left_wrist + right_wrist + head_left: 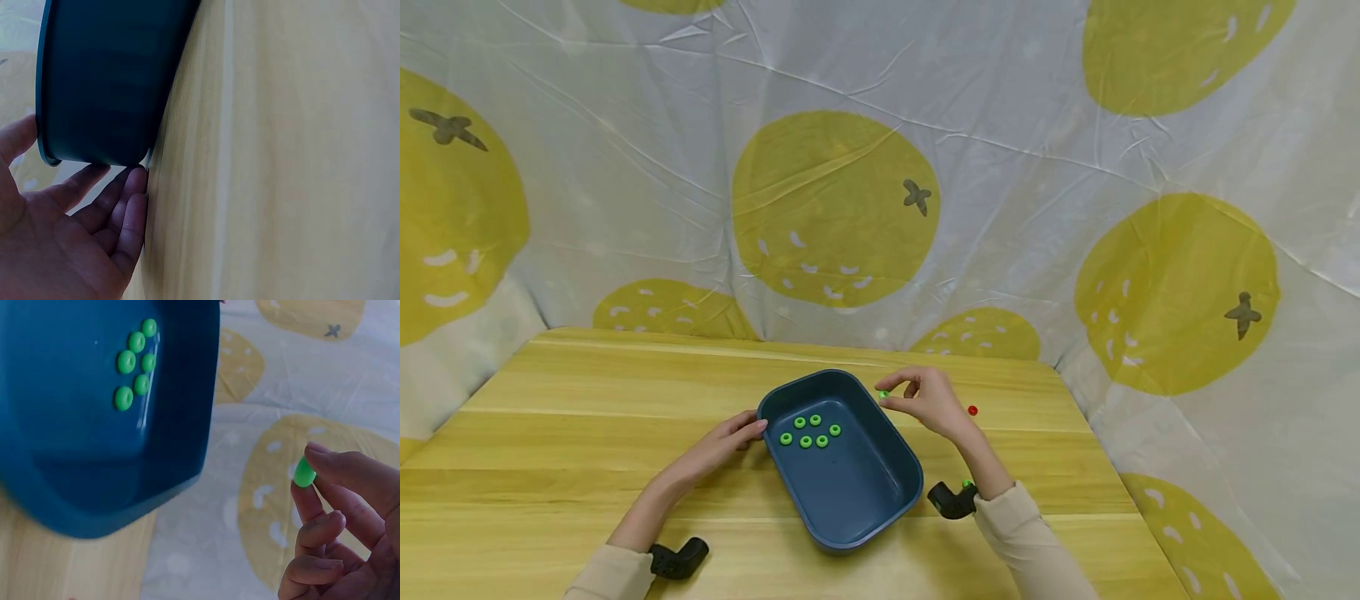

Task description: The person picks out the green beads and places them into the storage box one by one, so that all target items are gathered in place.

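Observation:
My right hand [927,402] pinches a small green ring-shaped bead [304,473] between thumb and fingertips. It hangs just beyond the right rim of a dark blue rectangular basin [842,504], above the table. Inside the basin, towards its far left part, lie several matching green rings [806,442]. My left hand [733,435] is at the basin's left side. In the left wrist view its thumb touches the rim and its loosely bent fingers [134,215] rest against the outer wall near the bottom edge.
A red ring [973,410] lies on the wooden table [587,417] right of my right hand. Another green piece [967,483] shows partly behind the black wrist camera [953,501]. A white cloth with yellow fruit print [1000,217] hangs behind the table.

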